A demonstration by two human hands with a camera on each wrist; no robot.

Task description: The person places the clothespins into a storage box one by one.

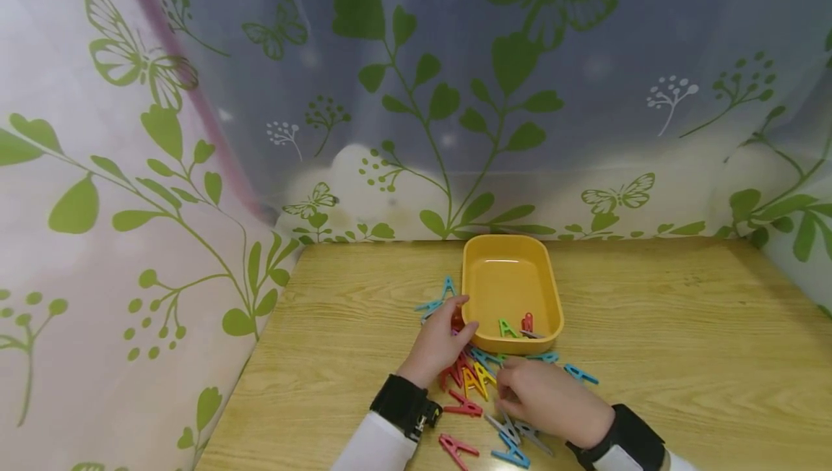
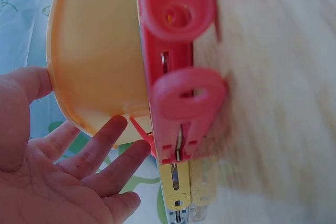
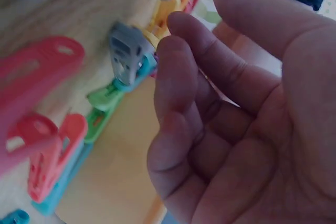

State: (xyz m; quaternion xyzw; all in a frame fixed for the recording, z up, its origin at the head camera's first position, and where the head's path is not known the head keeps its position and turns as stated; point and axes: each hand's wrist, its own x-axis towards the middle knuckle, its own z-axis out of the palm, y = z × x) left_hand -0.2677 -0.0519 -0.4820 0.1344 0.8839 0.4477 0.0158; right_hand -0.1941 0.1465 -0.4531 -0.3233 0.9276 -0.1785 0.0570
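Observation:
My left hand (image 1: 434, 347) is at the left side of a yellow plastic bin (image 1: 471, 238). In the left wrist view its thumb touches the bin's rim and its fingers spread along the outer wall, close to a red clothespin (image 2: 143, 134). My right hand (image 1: 552, 397) hovers over clothespins in front of the bin, its fingers loosely bent; the right wrist view shows nothing between them. Around the hands lie a yellow clothespin (image 1: 484, 376), a red clothespin (image 1: 464, 406) and a grey clothespin (image 1: 533, 436). Inside the bin are a green clothespin (image 1: 507, 328) and a red clothespin (image 1: 528, 323).
Several more clothespins lie on the wooden table (image 1: 656, 319), among them a blue clothespin (image 1: 581, 374) right of the bin and a light blue clothespin (image 1: 448, 286) to its left. A leaf-patterned curtain (image 1: 403, 167) borders the table's back and sides.

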